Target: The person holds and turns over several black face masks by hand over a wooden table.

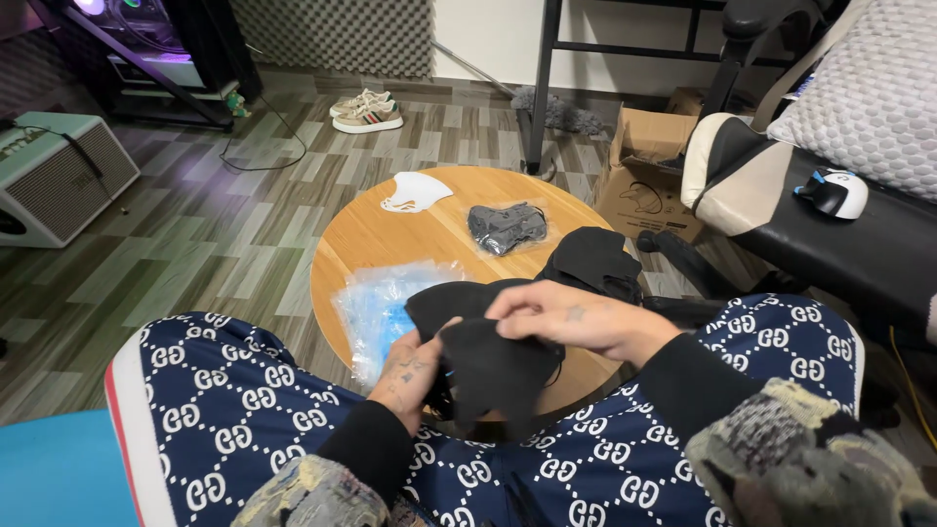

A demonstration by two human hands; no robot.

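Head view: a black mask point(493, 366) is held over the near edge of a round table point(390, 239), above the lap. The left hand point(410, 371) is closed on its left edge, thumb on top; the right hand point(576, 317) pinches its upper edge, fingers curled. Farther off lie black masks point(590, 259), a bagged grey mask point(506, 226), a white mask point(415, 190) and blue packets point(376, 307).

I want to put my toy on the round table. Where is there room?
The round wooden table is bare on its left side, between the white mask and the blue plastic packets, and in the middle ahead of the packets. It is crowded on the right by the bagged grey mask and black mask pile, and near the left hand and right hand holding a black mask.
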